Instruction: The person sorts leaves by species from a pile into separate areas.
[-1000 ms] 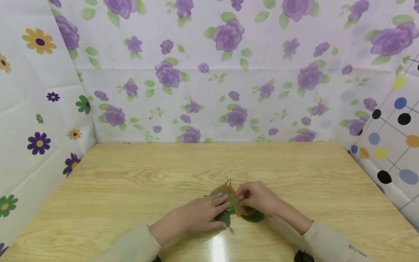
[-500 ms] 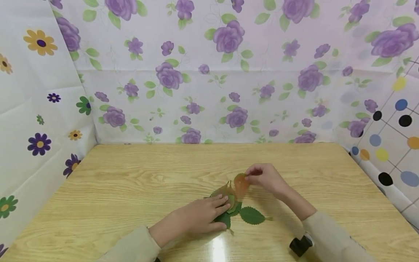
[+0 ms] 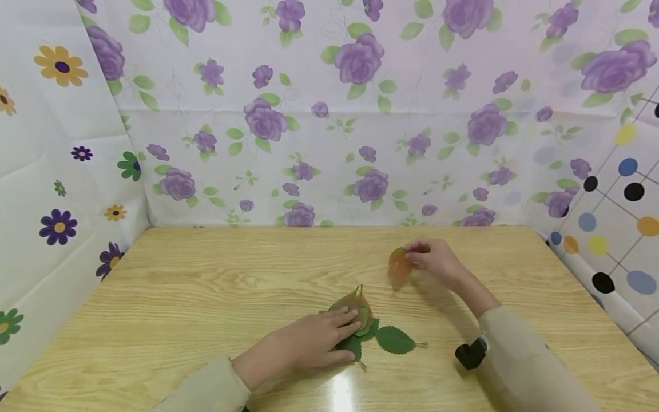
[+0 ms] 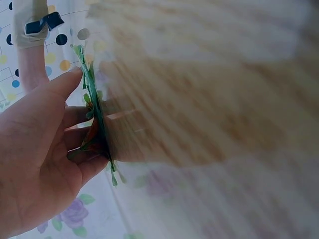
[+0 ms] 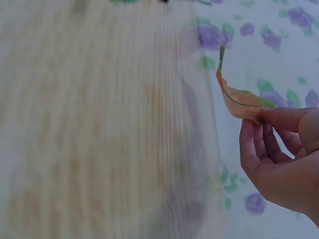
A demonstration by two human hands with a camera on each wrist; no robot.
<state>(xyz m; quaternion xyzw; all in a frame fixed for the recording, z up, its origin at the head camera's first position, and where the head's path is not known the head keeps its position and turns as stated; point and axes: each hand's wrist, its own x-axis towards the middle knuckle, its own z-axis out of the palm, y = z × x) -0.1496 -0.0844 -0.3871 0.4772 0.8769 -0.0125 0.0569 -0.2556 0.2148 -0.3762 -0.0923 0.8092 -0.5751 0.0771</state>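
Note:
Between thumb and fingers, my right hand [image 3: 436,260] pinches an orange-brown leaf [image 3: 399,268] above the back right of the table. In the right wrist view that leaf [image 5: 241,102] is curved, its stalk pointing up. My left hand [image 3: 321,337] rests with extended fingers on a small pile of leaves [image 3: 350,300], some green and some brownish, partly hidden under it. The left wrist view shows the pile edge-on as green leaves [image 4: 94,99] against the fingers. Just right of the pile, a single dark green leaf [image 3: 395,340] with a toothed edge lies flat.
The wood-grain table [image 3: 231,274] reaches back to a floral cloth [image 3: 319,143]. Patterned cloths also hang at the left and right sides. A small black device [image 3: 471,353] is worn on the right wrist.
My right hand has lifted the orange-brown leaf off the pile and carried it back and to the right, uncovering the dark green leaf. The left hand has stayed on the pile.

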